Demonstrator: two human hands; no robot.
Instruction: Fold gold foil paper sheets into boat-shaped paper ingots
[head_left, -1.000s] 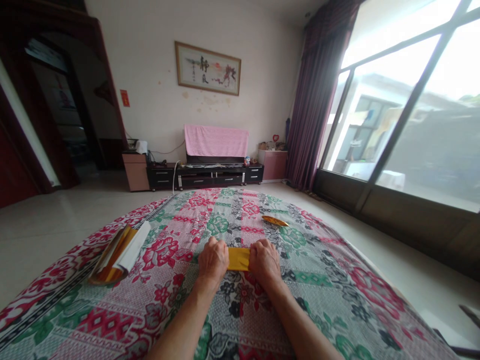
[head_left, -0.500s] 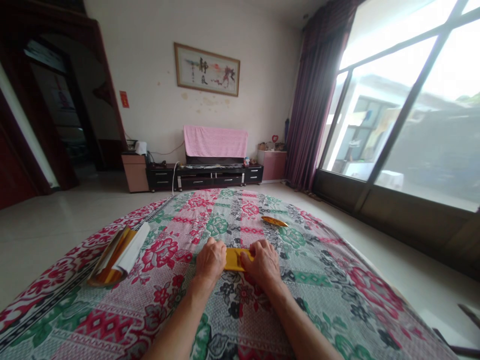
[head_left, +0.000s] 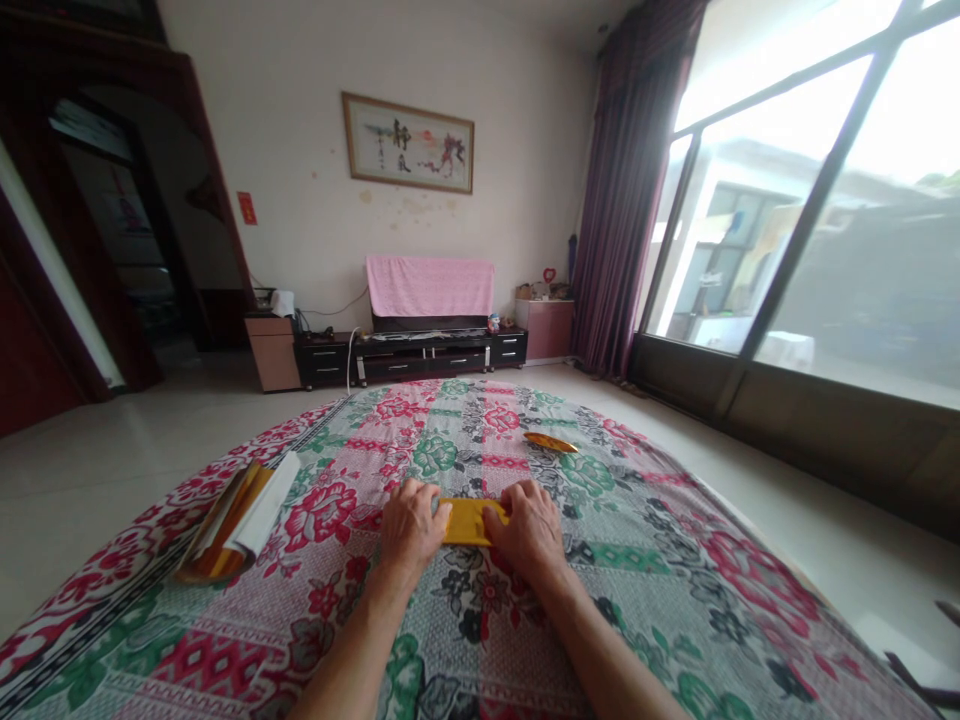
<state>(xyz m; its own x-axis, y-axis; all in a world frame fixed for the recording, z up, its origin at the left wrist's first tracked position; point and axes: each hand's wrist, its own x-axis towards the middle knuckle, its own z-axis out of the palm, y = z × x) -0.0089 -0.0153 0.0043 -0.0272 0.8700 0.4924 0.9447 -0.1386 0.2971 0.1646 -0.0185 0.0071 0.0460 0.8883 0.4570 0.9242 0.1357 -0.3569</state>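
A small rectangle of folded yellow paper (head_left: 466,522) lies on the patterned cloth in front of me. My left hand (head_left: 411,522) closes on its left end, the thumb at the edge. At the right end, my right hand (head_left: 529,524) grips it, with the thumb pressed on the upper face and the other fingers curled behind. Beyond my right hand rests a pointed, boat-shaped piece of folded gold paper (head_left: 550,442). A loose stack of gold and white paper sheets (head_left: 236,520), curled up at the sides, sits to the left.
The floral cloth (head_left: 330,600) covers the broad rounded surface under my hands. Farther off, a low black cabinet (head_left: 420,358) stands against the wall, with a pink cloth (head_left: 431,285) draped over something on top. A large window (head_left: 772,220) is on the right.
My left hand has shifted slightly left and opened from a tighter fist, its thumb now on the paper's left end. My right hand stays nearly still on the other end.
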